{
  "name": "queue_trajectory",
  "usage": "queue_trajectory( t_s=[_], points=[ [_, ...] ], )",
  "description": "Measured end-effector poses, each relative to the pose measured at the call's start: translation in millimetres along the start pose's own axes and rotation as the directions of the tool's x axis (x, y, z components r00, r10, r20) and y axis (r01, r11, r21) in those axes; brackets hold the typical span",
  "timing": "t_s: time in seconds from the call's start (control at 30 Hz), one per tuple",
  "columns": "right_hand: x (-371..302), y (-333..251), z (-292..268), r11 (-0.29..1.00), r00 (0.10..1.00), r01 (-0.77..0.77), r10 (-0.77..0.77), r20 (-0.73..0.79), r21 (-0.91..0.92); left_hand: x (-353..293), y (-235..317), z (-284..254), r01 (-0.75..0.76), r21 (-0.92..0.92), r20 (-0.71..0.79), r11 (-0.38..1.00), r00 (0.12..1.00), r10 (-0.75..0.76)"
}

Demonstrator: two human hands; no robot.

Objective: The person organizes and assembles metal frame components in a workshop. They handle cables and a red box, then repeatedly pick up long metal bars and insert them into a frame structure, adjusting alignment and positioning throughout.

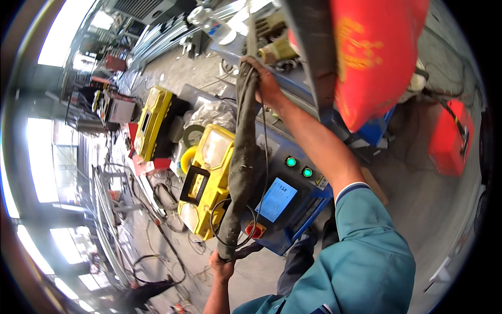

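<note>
A long, dark grey-green cloth sleeve point(243, 141), bundled like a cable cover, stretches between my two hands. My right hand point(265, 82) is closed round its upper end, where a lighter strap or cable continues upward. Lower down, my left hand point(222, 266) grips its bottom end; the fingers are partly hidden. A thin black cable point(265, 141) hangs beside the sleeve and loops near its lower part. Behind it sits a yellow toolbox point(212, 162) with a black handle. Next to that is a blue machine's control panel point(290, 191) with a lit screen, green buttons and a red knob point(254, 231).
A large red bag point(374, 57) hangs close at upper right, beside a dark metal part point(312, 47). Another yellow case point(153, 123) stands at left. A red box point(452, 138) is on the floor at right. Loose cables point(157, 235) trail at left; metal bars point(167, 39) lie beyond.
</note>
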State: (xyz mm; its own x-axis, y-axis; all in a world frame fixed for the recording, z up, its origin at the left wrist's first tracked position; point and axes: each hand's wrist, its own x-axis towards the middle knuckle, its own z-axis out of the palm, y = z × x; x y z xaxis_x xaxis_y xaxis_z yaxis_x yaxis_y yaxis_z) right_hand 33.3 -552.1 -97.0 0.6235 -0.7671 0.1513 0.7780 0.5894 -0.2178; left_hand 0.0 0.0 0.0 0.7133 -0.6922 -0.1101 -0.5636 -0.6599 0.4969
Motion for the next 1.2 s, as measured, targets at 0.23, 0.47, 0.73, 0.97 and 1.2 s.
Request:
queue_trajectory(
  t_s=[0.23, 0.47, 0.73, 0.97, 1.2],
  points=[
    [23.0, 4.5, 54.5, 0.944, 0.990, 0.138, -0.126, 0.060, -0.301, 11.5, -5.4, -45.6, -0.009, -0.196, -0.206, 0.981, 0.978, -0.032],
    [38.4, 38.3, 119.1, 0.424, 0.933, 0.334, -0.019, 0.360, -0.842, 12.3, -41.5, -101.2, 0.005, -0.622, -0.402, 0.783, 0.856, -0.326],
    [55.1, 140.8, 203.3, 0.674, 0.975, -0.100, 0.214, 0.064, -0.732, 62.8, -146.7, -207.1, 0.008, -0.481, -0.585, 0.877, 0.742, -0.327],
    [62.3, 213.1, 178.6, 0.731, 0.961, -0.275, 0.222, -0.163, -0.624, 77.2, -244.8, -269.2, -0.198, -0.596, -0.551, 0.778, 0.806, -0.216],
    [28.4, 266.1, 170.7, 0.280, 0.982, -0.142, 0.159, -0.100, -0.950, 60.8, -272.5, -376.2, -0.249, -0.331, -0.635, 0.910, 0.773, -0.019]
  ],
)
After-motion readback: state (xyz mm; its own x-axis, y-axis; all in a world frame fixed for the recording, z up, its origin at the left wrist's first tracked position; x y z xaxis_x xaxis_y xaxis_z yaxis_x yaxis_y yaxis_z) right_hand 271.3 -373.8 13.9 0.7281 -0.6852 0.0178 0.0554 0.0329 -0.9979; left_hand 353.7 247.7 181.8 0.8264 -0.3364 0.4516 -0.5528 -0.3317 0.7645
